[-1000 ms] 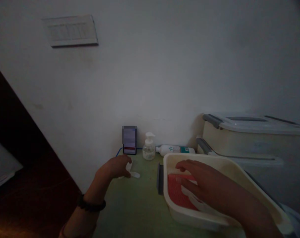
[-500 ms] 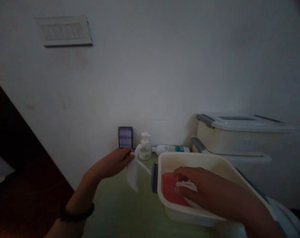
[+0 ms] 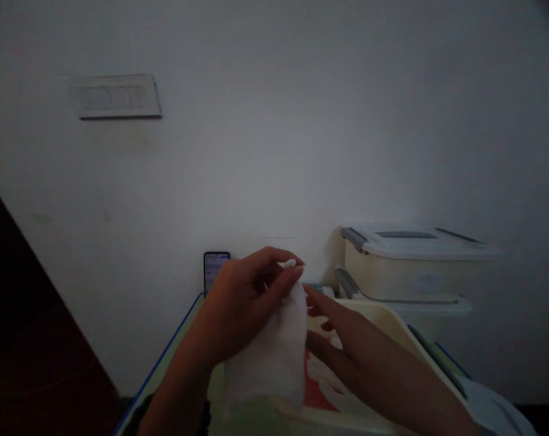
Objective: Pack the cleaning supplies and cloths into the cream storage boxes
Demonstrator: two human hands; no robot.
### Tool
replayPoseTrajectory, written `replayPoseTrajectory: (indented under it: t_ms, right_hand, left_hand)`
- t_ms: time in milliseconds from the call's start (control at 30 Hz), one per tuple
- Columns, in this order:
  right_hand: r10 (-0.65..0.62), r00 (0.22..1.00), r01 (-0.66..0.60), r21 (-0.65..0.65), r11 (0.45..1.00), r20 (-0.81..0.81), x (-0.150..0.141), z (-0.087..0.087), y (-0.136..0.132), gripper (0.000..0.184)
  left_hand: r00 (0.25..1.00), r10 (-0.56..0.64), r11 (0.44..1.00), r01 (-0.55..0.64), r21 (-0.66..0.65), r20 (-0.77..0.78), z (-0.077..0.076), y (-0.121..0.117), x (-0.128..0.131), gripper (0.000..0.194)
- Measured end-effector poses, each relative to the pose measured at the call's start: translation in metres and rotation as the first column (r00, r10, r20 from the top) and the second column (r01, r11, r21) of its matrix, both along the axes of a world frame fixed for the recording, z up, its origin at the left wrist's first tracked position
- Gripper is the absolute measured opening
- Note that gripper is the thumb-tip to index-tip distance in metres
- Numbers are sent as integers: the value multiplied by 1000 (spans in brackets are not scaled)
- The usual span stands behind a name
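My left hand (image 3: 256, 303) pinches the top edge of a thin white cloth (image 3: 272, 363) between thumb and fingers. The cloth hangs down in front of the cream bin and looks soft; its exact kind does not show. Close to its right edge is my right hand (image 3: 347, 348), fingers apart and partly bent; whether the fingertips touch the cloth I cannot tell. Below the right hand, the open cream bin (image 3: 383, 315) holds a red textured piece (image 3: 317, 393) and some white pieces (image 3: 331, 369), partly hidden by my hands.
A phone (image 3: 214, 266) leans upright against the wall. A lying white bottle (image 3: 325, 291) shows behind my right hand. Lidded cream boxes (image 3: 419, 269) are stacked at the right. The green tabletop (image 3: 217, 387) has a blue edge. A switch panel (image 3: 115, 97) is on the wall.
My left hand has moved right with the white cloth, now in front of the bin's left side. My right hand has lifted out of the bin towards the cloth. The view has shifted a little.
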State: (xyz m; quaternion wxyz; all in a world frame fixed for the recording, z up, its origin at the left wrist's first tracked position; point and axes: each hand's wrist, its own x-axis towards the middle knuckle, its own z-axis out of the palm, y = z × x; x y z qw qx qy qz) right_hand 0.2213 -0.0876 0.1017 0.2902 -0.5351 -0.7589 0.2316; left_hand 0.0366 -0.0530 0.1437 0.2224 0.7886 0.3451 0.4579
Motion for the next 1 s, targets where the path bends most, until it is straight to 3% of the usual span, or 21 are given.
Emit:
replayPoseTrajectory:
  t_ms: [100, 200, 367, 467, 533, 633, 767, 900, 1000]
  right_hand:
    - [55, 998, -55, 0, 999, -21, 4, 2, 4, 51]
    - [194, 978, -197, -42, 979, -76, 7, 9, 7, 37]
    - [262, 937, -278, -39, 960, -230, 5, 17, 9, 47]
    - [163, 977, -174, -76, 982, -140, 0, 17, 8, 43]
    - [89, 993, -95, -70, 993, -79, -5, 17, 9, 30]
    - [70, 986, -72, -8, 997, -152, -6, 17, 12, 19]
    - [-5, 897, 8, 5, 1000, -443, 4, 19, 12, 20]
    - [21, 761, -127, -116, 985, -648, 10, 20, 8, 24]
    - [60, 783, -183, -138, 973, -620, 10, 19, 7, 25]
  left_hand:
    - [978, -85, 976, 120, -179, 193, -15, 3, 4, 11]
    - [944, -76, 964, 151, -219, 320, -24, 8, 2, 10]
    - [928, 117, 986, -66, -153, 355, -17, 10, 0, 13]
    - [908, 204, 973, -147, -178, 366, -13, 5, 4, 14]
    - [892, 220, 971, -161, -176, 396, -13, 2, 6, 12]
    - [915, 132, 989, -93, -119, 381, -15, 2, 4, 9]
    - [962, -56, 988, 91, -123, 268, -20, 8, -6, 7]
    - [975, -196, 947, 215, -239, 99, -28, 10, -6, 26]
    - [966, -258, 933, 255, -256, 19, -32, 8, 0, 40]
